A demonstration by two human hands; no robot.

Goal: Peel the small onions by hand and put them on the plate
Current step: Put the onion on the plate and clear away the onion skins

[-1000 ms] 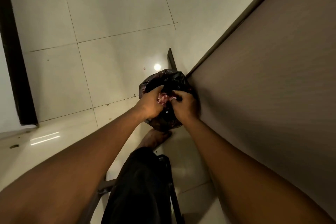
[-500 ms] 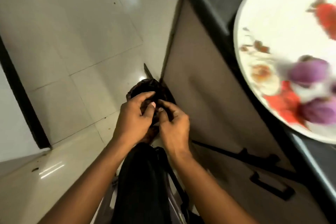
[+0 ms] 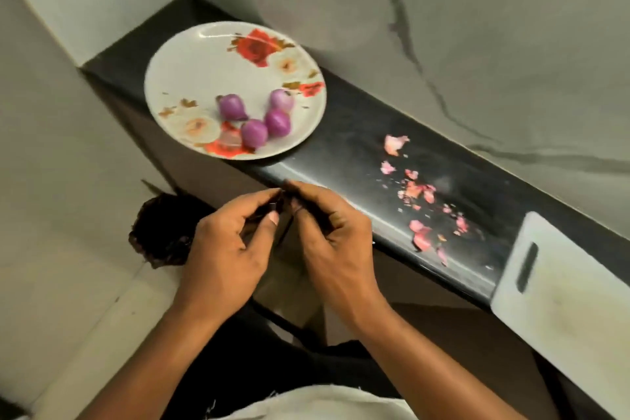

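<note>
Purple peeled onions [image 3: 254, 119] sit on the flowery plate [image 3: 204, 54] on the desk [image 3: 358, 147]. Left hand [image 3: 225, 249] and right hand [image 3: 337, 242] curl fingertip to fingertip near the bin bag [image 3: 160, 235], probably keeping scraps off the plate; can't tell if they pinch anything.

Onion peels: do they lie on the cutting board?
No, the onion peels lie on the black counter, between the flowered plate and the cutting board.
</note>
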